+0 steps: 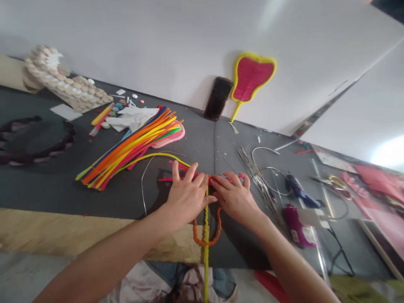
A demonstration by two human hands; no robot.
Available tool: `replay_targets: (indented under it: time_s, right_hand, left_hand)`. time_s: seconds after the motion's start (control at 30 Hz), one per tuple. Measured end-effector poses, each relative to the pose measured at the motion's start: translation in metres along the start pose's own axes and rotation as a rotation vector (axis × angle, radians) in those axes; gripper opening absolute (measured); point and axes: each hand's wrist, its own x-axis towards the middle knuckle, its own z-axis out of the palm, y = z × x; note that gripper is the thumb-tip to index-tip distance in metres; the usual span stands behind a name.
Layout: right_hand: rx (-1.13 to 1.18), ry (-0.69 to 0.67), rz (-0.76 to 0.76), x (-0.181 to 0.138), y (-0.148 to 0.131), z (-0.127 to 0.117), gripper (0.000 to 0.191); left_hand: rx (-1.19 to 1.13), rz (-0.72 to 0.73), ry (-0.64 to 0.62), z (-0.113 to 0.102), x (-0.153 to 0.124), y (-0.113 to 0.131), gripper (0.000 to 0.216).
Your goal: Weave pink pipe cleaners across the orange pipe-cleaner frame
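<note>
My left hand (187, 193) and my right hand (235, 194) meet over the dark table, fingertips almost touching. Thumb and index finger of each are pinched together at the crossing of the pipe cleaners. Red pipe cleaners (166, 180) stick out sideways beyond the left fingers, with short ends past the right ones. From the pinch a twisted yellow pipe cleaner (206, 219) hangs straight down over the table's front edge. An orange twisted pipe cleaner (206, 243) forms a U-shaped loop crossing it. My fingers hide the joint itself.
A bundle of coloured pipe cleaners (132, 147) lies left. A phone (218, 99) and a red fan-shaped piece with yellow edging (254, 78) lean on the wall. To the right are thin wires (252, 168), a magenta glue gun (298, 225) and scissors (336, 183). A dark headband (34, 143) lies far left.
</note>
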Motion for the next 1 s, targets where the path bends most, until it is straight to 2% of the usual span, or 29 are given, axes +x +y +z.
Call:
replay_targets:
  time_s: [0.13,0.2,0.37,0.6,0.87,1.0]
  right_hand:
    - [0.060,0.037,0.016,0.000,0.002,0.003,0.033]
    - [0.093,0.057,0.017,0.000,0.002,0.004,0.033]
    - [0.174,0.109,0.021,0.002,0.005,0.007,0.030]
    - [0.259,0.185,0.021,0.003,0.008,0.008,0.028]
    - [0.197,0.197,-0.021,-0.001,0.008,0.005,0.019]
    - [0.208,0.203,-0.012,-0.001,0.008,0.006,0.016]
  left_hand:
    - [0.073,-0.033,0.022,-0.017,-0.001,-0.012,0.037]
    - [0.099,-0.008,-0.009,-0.020,-0.003,-0.011,0.036]
    - [0.095,0.110,-0.140,-0.014,-0.009,-0.003,0.039]
    - [0.119,0.095,-0.203,-0.012,-0.008,-0.004,0.046]
    - [0.124,0.096,-0.209,-0.014,-0.005,-0.001,0.046]
    - [0.131,0.085,-0.163,-0.017,-0.002,0.001,0.035]
